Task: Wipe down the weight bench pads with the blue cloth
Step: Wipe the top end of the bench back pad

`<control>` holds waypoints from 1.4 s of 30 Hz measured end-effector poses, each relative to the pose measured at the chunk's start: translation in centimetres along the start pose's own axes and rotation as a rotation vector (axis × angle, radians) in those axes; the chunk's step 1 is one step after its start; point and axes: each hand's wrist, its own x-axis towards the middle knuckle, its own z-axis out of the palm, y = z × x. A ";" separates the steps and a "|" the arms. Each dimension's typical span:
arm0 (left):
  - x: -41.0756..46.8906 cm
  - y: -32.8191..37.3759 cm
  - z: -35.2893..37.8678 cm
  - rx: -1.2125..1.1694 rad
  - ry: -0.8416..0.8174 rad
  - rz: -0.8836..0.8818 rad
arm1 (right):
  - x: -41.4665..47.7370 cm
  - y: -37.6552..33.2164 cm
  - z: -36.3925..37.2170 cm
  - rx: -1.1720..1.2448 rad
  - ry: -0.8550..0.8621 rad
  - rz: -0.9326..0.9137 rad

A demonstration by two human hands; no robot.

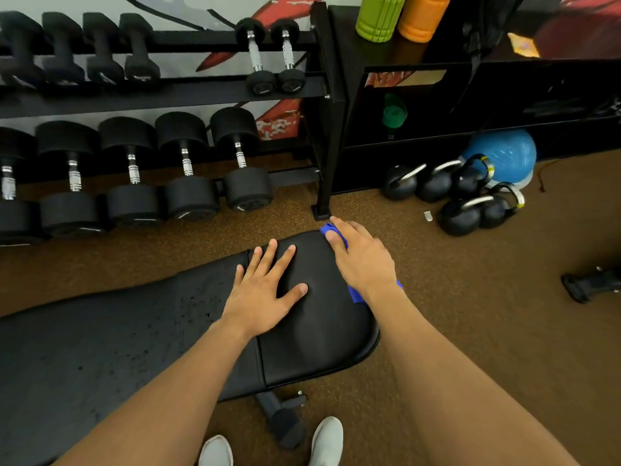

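Shoes (327, 438), two and white, stand on the brown floor (470, 331) at the near edge, on either side of the bench foot (285, 425). Beyond them lie the two black bench pads, end to end. The long back pad (100, 348) runs off to the left of the left hand, and the short seat pad (319, 341) sits under both hands.

The left hand (265, 287) lies flat on the seat pad with its fingers spread wide, holding nothing. The right hand (364, 260) rests just beside it on the pad's far right edge, its palm and fairly straight fingers pressing down on the blue cloth (355, 293).

The one cloth is almost wholly beneath that hand. A blue corner shows at the fingertips and another by the wrist, so its long axis follows the hand, from near right to far left.

Past the fingertips stands the post of a dumbbell rack (322, 129), which stretches leftward with two tiers of black dumbbells. Farther right of the right hand, five black kettlebells (460, 215) cluster on the floor before a blue ball (507, 156). Two foam rollers, green (378, 16) and orange (421, 16), stand on the dark shelf unit (437, 102) beyond.
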 end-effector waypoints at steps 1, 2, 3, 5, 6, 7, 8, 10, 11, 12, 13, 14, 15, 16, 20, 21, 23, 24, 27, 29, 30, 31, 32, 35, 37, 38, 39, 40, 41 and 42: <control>0.1 0.0 -0.1 0.001 -0.002 0.003 | 0.1 0.0 0.0 0.036 0.002 0.003; -0.1 0.0 0.0 0.004 -0.011 0.004 | -0.4 0.3 0.0 0.076 0.007 0.026; 0.0 0.0 -0.2 0.006 -0.010 0.006 | -1.2 0.7 0.0 0.118 0.019 0.050; 0.0 0.0 -0.2 0.011 -0.006 0.005 | -4.0 1.5 0.1 0.220 0.050 0.111; 0.0 0.1 -0.3 0.012 -0.009 0.003 | -5.8 2.0 0.2 0.266 0.074 0.146; 0.0 0.2 -0.3 0.011 -0.014 0.002 | -7.8 2.4 0.4 0.304 0.104 0.176; 0.0 0.3 -0.4 0.011 -0.017 0.001 | -9.8 2.6 0.8 0.335 0.140 0.200; -0.1 0.3 -0.4 0.017 -0.027 -0.003 | -13.6 2.6 2.0 0.398 0.213 0.244; 0.0 0.3 -0.4 0.019 -0.030 -0.004 | -15.0 2.6 2.7 0.430 0.243 0.271; 0.0 0.2 -0.3 0.021 -0.031 -0.005 | -15.9 2.5 3.3 0.452 0.265 0.299; 0.1 0.2 -0.3 0.019 -0.033 -0.005 | -16.4 2.4 3.7 0.447 0.282 0.318; 0.1 0.1 -0.3 0.016 -0.035 -0.006 | -16.5 2.4 3.8 0.414 0.292 0.320; 0.1 0.1 -0.3 0.015 -0.035 -0.007 | -16.2 2.5 3.8 0.370 0.290 0.306; 0.1 0.1 -0.4 0.018 -0.040 -0.007 | -15.5 2.6 3.6 0.326 0.276 0.281; -0.1 0.2 -0.5 0.046 -0.044 -0.010 | -9.3 3.2 1.4 0.192 0.142 0.147; -0.1 0.3 -0.5 0.050 -0.042 -0.011 | -7.0 3.1 0.8 0.180 0.106 0.110; -0.1 0.5 -0.7 0.055 -0.044 -0.020 | -3.0 2.2 -0.1 0.140 0.023 0.045; -0.1 0.6 -0.7 0.061 -0.042 -0.026 | -1.5 1.8 -0.3 0.112 -0.011 0.019; -1.0 1.1 -0.8 0.052 0.008 -0.009 | -0.5 1.3 0.1 0.099 -0.039 0.000; -2.3 1.2 -0.5 0.008 0.060 0.042 | -2.6 2.2 0.1 0.178 -0.008 0.024; -2.9 1.1 -0.4 -0.011 0.067 0.052 | -4.3 2.7 0.1 0.247 0.010 0.047; -3.4 1.0 -0.3 -0.024 0.047 0.044 | -6.3 3.4 0.1 0.318 0.023 0.081; -3.8 0.9 -0.2 -0.030 0.009 0.026 | -8.6 4.0 0.3 0.368 0.035 0.112; -3.8 0.9 -0.3 -0.035 -0.064 -0.018 | -14.7 4.9 1.1 0.375 0.071 0.141; -3.6 1.3 -0.6 -0.043 -0.078 -0.033 | -16.1 5.1 1.6 0.351 0.076 0.161; -3.6 1.4 -0.7 -0.040 -0.083 -0.039 | -16.1 5.2 1.6 0.332 0.070 0.167; -3.5 1.4 -0.8 -0.034 -0.084 -0.043 | -15.7 5.2 1.4 0.307 0.062 0.173; -3.5 1.4 -0.8 -0.030 -0.081 -0.044 | -15.2 5.1 1.2 0.281 0.058 0.171; -3.5 1.4 -0.7 -0.028 -0.077 -0.045 | -14.5 4.9 1.0 0.261 0.052 0.160; -3.5 1.2 -0.6 -0.024 -0.074 -0.046 | -13.4 4.6 0.7 0.249 0.048 0.149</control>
